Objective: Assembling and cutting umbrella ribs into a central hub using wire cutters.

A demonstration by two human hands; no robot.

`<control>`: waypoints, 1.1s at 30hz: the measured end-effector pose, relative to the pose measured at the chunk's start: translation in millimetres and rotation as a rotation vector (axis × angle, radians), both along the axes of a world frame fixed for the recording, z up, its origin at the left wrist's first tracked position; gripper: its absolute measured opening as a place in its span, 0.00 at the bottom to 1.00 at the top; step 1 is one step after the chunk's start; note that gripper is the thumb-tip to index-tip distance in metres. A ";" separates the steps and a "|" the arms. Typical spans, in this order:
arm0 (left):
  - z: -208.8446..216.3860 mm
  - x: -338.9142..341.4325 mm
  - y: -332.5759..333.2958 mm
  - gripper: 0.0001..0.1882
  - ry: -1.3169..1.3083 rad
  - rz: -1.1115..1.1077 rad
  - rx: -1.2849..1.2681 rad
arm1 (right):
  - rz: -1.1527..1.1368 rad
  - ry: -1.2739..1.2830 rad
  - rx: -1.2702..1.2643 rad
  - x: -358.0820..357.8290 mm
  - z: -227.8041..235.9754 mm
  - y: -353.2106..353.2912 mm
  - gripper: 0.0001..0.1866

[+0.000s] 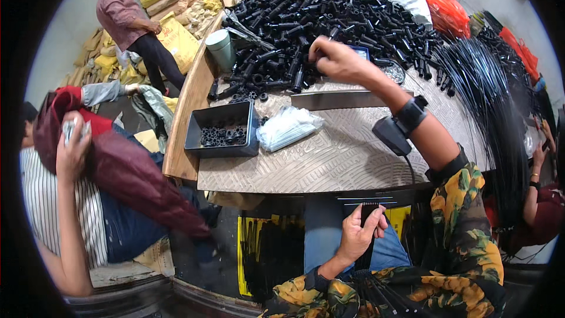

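My left hand (360, 237) is low over my lap, thumb and fingers closed round a bundle of thin black rods (385, 295). The rods run down toward my camouflage sleeve, and their tips show just above my fingers. Reaching over the table, my right hand (340, 62) is at the near edge of a large heap of black tubular parts (306, 20). Its fingers are curled in, and what they hold, if anything, is hidden. A small blue-edged box (360, 53) sits just behind this hand. Below it lies a long flat metal bar (353, 100).
A dark bin (222, 152) of small black rings stands left, beside a clear plastic bag (289, 127) and pale green cup (220, 50). Long black rods (482, 82) overhang the table's right side. A person with a maroon garment (123, 165) is close at left; others work nearby.
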State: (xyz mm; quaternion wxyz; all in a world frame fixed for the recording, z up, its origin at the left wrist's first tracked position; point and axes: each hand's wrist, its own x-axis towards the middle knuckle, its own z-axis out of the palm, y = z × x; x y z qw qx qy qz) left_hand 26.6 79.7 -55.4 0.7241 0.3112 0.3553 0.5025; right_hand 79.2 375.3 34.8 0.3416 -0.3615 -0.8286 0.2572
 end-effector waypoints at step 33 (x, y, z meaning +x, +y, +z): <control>-1.7 11.8 -8.3 0.13 -0.032 0.137 0.053 | -0.185 0.728 -0.513 115.1 -29.3 -190.3 0.10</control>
